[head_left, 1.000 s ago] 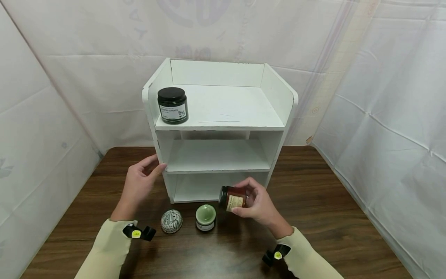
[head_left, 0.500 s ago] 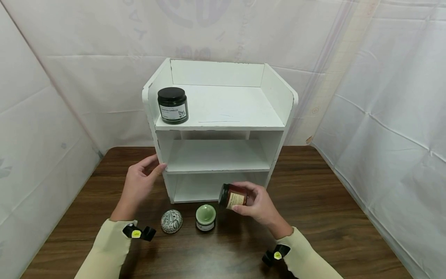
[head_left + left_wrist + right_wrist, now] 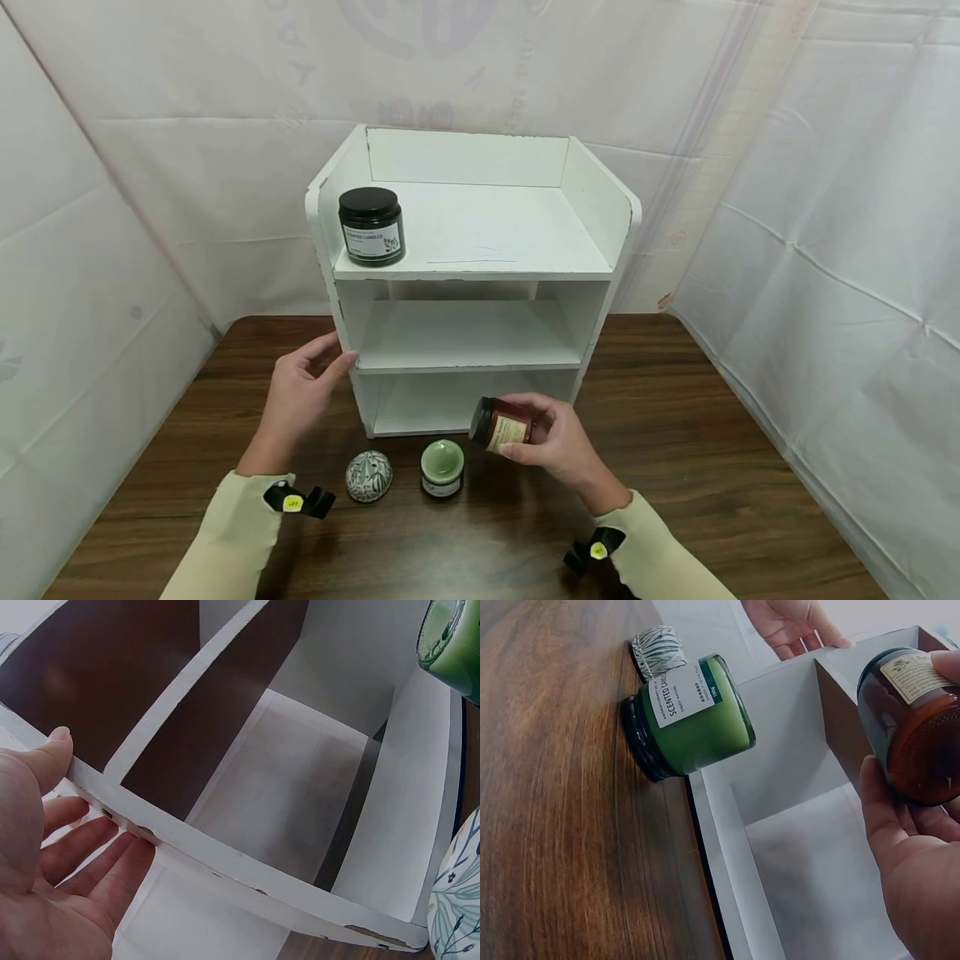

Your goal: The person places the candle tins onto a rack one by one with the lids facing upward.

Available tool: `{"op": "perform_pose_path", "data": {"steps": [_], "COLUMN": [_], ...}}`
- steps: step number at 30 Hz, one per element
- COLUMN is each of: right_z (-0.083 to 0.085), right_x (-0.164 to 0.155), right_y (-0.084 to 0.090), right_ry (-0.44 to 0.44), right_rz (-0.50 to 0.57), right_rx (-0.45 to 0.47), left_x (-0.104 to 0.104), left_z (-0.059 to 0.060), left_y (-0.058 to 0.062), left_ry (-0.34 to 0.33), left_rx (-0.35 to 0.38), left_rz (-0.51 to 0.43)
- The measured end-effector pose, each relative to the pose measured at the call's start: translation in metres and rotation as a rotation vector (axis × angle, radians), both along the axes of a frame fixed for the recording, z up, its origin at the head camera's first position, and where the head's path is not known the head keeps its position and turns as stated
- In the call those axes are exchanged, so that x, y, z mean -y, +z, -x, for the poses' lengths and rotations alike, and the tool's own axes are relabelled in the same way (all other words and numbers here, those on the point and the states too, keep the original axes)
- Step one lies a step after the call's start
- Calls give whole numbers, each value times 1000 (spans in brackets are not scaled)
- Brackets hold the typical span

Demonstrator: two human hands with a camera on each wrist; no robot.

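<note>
— What has the right hand (image 3: 558,442) got?

— A small amber glass jar with a dark lid and a cream label (image 3: 501,424). Fingers and thumb are curled round it, and it's tipped over, lid pointing left. It's held off the dark wooden table (image 3: 712,450), just in front of the bottom opening of the white three-tier wooden shelf unit (image 3: 480,242).

— And the left hand (image 3: 300,396)?

— Resting against the shelf unit's left side wall, level with the middle shelf. Fingers fairly straight along the outside, thumb on the front edge. It isn't holding anything.

— What's on the table near them?

— Between the two hands, in front of the unit, a green glass candle jar with a rounded green lid (image 3: 442,467), standing on the wood just left of the amber jar, apart from it. Left of that, a round ceramic pot with a dark leaf pattern on white (image 3: 369,476).

— Anything on the shelves?

— A black-lidded dark jar with a white label (image 3: 371,225) at the near left corner of the top tier. I think the label says candles, but it's too small to be sure.
</note>
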State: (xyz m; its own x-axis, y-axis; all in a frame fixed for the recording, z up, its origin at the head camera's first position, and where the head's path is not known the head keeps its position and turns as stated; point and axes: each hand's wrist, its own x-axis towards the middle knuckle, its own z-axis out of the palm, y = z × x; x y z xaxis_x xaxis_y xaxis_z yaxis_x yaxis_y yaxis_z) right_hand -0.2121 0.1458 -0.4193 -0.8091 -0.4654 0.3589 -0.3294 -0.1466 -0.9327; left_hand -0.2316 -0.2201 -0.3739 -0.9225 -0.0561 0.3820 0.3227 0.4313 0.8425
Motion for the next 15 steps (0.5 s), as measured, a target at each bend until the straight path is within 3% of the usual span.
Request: {"op": "perform_pose_path", "data": {"steps": [15], "right_z": [2], "right_x": [3], "right_y": [-1], "right_ry": [34], "right_rz": [77], "right_rx": [-55], "left_x": [-1], "left_z": [0], "left_y": [0], "left_ry": [-22], "left_rx": [0], "left_rz": [-44]}}
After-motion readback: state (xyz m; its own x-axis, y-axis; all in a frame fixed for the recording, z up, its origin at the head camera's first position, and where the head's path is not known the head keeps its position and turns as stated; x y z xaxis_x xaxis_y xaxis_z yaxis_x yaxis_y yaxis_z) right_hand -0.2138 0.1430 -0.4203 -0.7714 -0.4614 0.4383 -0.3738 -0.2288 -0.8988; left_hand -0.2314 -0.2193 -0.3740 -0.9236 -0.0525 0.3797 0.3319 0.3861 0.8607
